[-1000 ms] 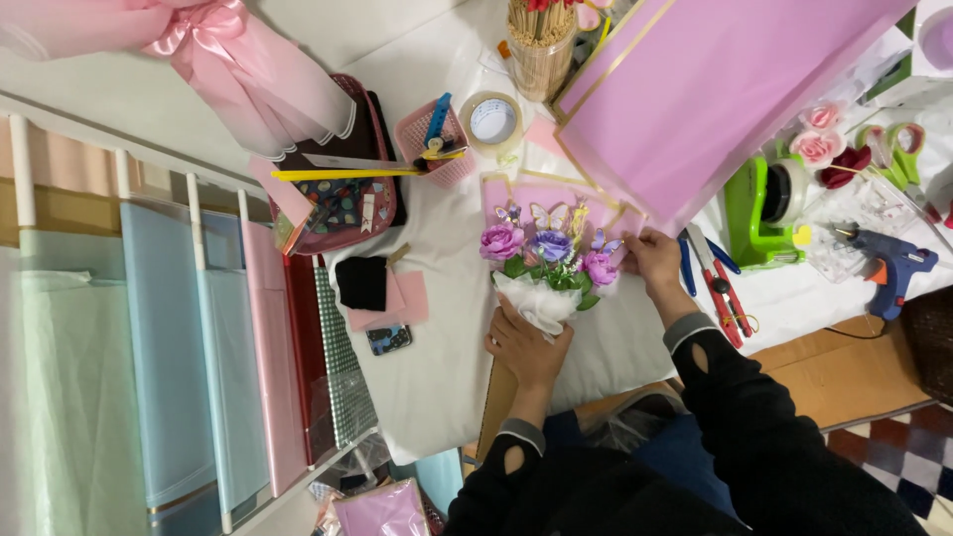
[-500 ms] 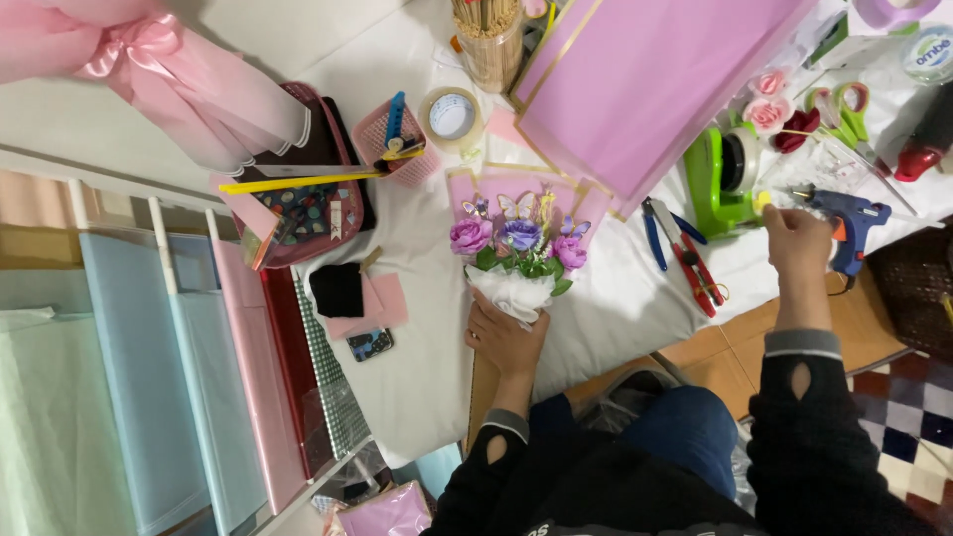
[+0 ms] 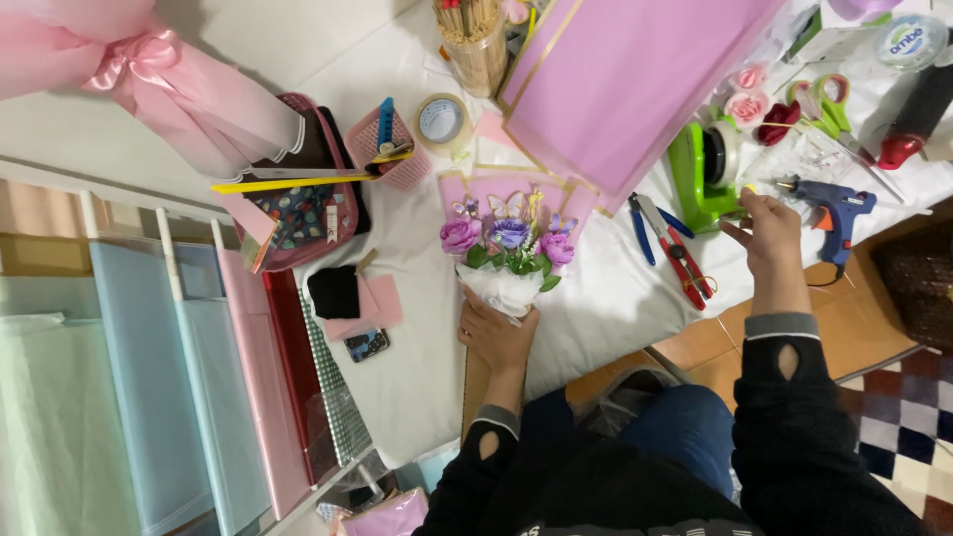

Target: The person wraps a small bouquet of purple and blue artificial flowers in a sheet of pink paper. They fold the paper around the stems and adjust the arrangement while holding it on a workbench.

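Left first: your left hand (image 3: 496, 335) is closed round the white-wrapped stem of the small bouquet (image 3: 508, 253), held upright-ish, flowers pointing away from you over the white table (image 3: 417, 337). Blue and red pliers (image 3: 670, 243) lie betw. the hands, untouched. Then the green tape dispenser (image 3: 700, 169), just left of your right hand (image 3: 764, 233). Rt fingers pinched at its edge, on smth small; can't tell what. Dispenser sits up-left of the rt fingertips, near touching; lt hand well apart from it. Blue glue gun (image 3: 834, 208) just right of the rt hand, nozzle toward it.
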